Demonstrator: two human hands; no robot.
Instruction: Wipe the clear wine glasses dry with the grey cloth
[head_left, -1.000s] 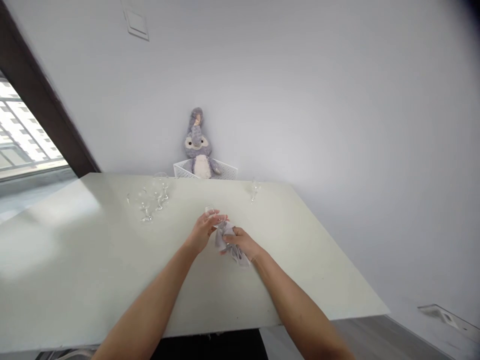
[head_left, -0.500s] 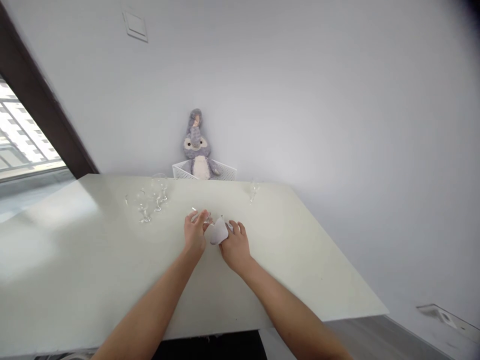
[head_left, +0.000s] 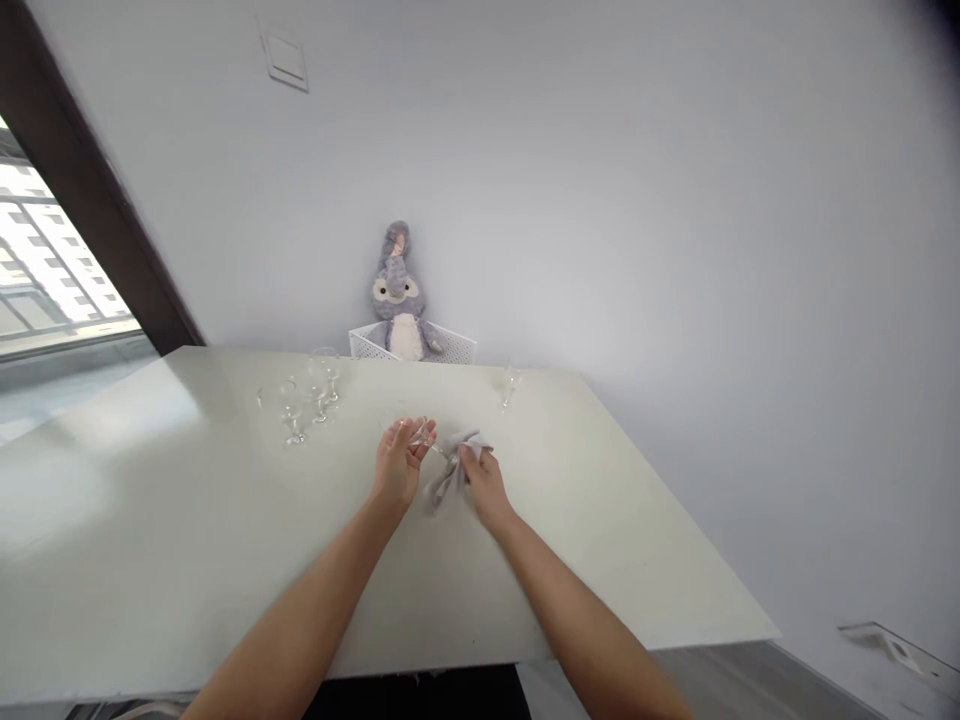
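Observation:
Above the middle of the pale table (head_left: 315,560), my left hand (head_left: 399,462) is closed around the bowl of a clear stemmed glass (head_left: 424,436). The glass lies tilted, its stem pointing right. My right hand (head_left: 486,485) grips a light grey cloth (head_left: 448,482), pinched at the stem end of the glass. The cloth is bunched, with one part hanging down toward the table. It hides the foot of the glass.
Several clear stemmed glasses (head_left: 294,412) stand together at the back left. Another stemmed glass (head_left: 509,386) stands alone near the back right. Behind the table's far edge, a grey plush toy (head_left: 406,335) sits in a white perforated basket (head_left: 459,346) against the wall.
My right hand has shifted slightly right and the cloth has changed from a smooth fold to a loose bunch about the stem end. The left hand keeps its hold, turned a little.

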